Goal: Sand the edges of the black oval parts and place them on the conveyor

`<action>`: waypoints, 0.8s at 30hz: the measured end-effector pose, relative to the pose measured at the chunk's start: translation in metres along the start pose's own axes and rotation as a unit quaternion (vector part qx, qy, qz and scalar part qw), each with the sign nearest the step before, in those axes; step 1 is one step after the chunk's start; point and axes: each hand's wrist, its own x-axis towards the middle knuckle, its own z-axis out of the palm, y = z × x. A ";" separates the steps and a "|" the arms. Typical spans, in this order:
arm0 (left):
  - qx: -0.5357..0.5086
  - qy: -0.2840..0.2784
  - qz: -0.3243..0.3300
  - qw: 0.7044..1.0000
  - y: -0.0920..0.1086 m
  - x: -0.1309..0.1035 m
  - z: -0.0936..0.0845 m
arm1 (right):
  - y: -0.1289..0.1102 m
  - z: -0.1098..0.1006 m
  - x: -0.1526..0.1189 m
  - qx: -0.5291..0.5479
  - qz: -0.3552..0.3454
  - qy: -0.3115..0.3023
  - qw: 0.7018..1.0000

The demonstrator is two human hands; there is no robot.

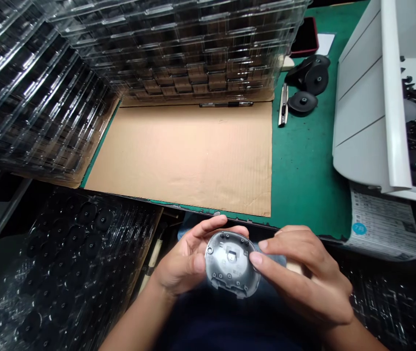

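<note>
A rounded grey plastic shell [232,265] with small posts and a notched lower edge lies in my left hand [189,258], its inner side facing up. My left thumb rests on the shell's left rim and the fingers pass behind it. At the right rim, my right hand [303,273] has its thumb and index fingertips close together; whether a small part is between them cannot be made out. Both hands are in front of the table's near edge, below the cardboard sheet [182,151].
Stacked clear trays [179,48] stand behind and left. A pen [226,104], a cutter [283,105] and black round parts [303,102] lie on the green table [306,180]. At right is a white bin [361,107] of small black pieces; at lower left, trays of black parts [74,239].
</note>
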 end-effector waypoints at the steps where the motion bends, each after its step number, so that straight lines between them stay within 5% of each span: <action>1: -0.006 -0.002 -0.005 1.000 0.000 0.000 0.000 | 0.000 0.000 0.000 0.003 0.002 -0.001 1.000; 11: -0.057 -0.020 -0.055 0.997 -0.016 0.007 -0.001 | -0.018 0.000 0.026 0.055 0.017 0.024 0.998; 16: -0.044 0.018 -0.068 0.997 -0.020 0.005 -0.005 | -0.019 0.001 0.030 0.051 0.006 0.029 0.998; 24: -0.010 0.034 0.018 0.999 -0.027 0.006 -0.014 | -0.010 0.009 0.027 0.074 0.031 0.072 0.994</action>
